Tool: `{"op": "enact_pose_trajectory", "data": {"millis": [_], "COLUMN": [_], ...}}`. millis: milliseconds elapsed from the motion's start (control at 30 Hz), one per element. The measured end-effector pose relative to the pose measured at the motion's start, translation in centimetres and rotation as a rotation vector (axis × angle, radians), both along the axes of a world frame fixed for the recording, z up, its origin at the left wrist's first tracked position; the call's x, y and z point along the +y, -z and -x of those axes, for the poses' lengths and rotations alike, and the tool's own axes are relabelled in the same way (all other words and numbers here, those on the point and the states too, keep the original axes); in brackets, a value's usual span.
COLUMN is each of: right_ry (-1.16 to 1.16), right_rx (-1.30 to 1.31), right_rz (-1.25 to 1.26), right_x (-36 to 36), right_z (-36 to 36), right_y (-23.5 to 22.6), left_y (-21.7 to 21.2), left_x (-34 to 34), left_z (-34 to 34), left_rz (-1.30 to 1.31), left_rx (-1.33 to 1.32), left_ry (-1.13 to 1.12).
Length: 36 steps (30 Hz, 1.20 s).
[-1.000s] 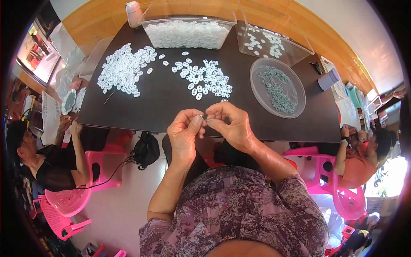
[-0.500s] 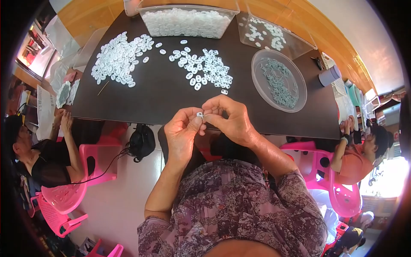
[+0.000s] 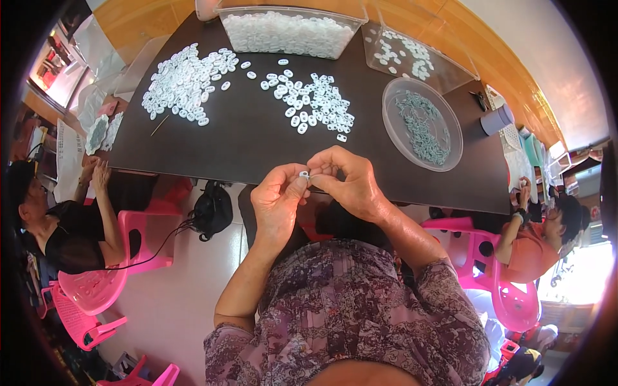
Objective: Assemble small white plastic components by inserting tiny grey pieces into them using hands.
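Right at the near edge of the dark table (image 3: 257,151), a tiny white ring-shaped piece (image 3: 304,174) sits pinched between both sets of fingertips: the left hand (image 3: 278,201) grips it from below with thumb and forefinger, the right hand (image 3: 347,180) closes on it from the other side, the two hands pressed together over her lap. It looks pale, small and rounded; finer detail is too small to tell. Just beyond, a loose scatter of white rings (image 3: 312,103) lies on the table, with a bigger heap (image 3: 183,80) to the left. On the right, a round clear dish (image 3: 421,123) holds thin grey-green bits. At the far edge, a clear rectangular tub (image 3: 290,32) is heaped with white pieces, and a flat clear tray (image 3: 412,55) beside it carries a few more.
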State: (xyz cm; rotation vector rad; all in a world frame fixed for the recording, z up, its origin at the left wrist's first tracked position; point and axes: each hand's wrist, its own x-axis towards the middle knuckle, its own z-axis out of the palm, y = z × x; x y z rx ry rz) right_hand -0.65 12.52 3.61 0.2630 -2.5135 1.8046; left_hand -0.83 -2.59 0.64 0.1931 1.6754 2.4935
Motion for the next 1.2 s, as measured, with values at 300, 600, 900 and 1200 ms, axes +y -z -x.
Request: {"op": "enact_pose_trajectory", "data": {"millis": [300,600,900,1200], "right_ry": [-0.023,0.004,-0.005,0.071], "right_rx": [-0.087,-0.073,-0.130,0.097], "right_rz": [0.023,0.153,0.290,-0.066], "right_x": [0.2,-0.3,-0.8,-1.0], "right_z": [0.2,0.0,-0.2,-0.1], "right_y": [0.1,1.5,1.4,2.6], "left_y": [0.3,1.2,1.3,1.2], "left_x": [-0.1,-0.1,-0.3,0.1], "left_z": [-0.2,-0.4,-0.2,-0.5], "left_rz": [0.411,0.179,0.092,0.169], "left_rx": [0.350,0.130,0.057,0.116], "left_ry": [-0.122,-0.056,-0.054,-0.145]}}
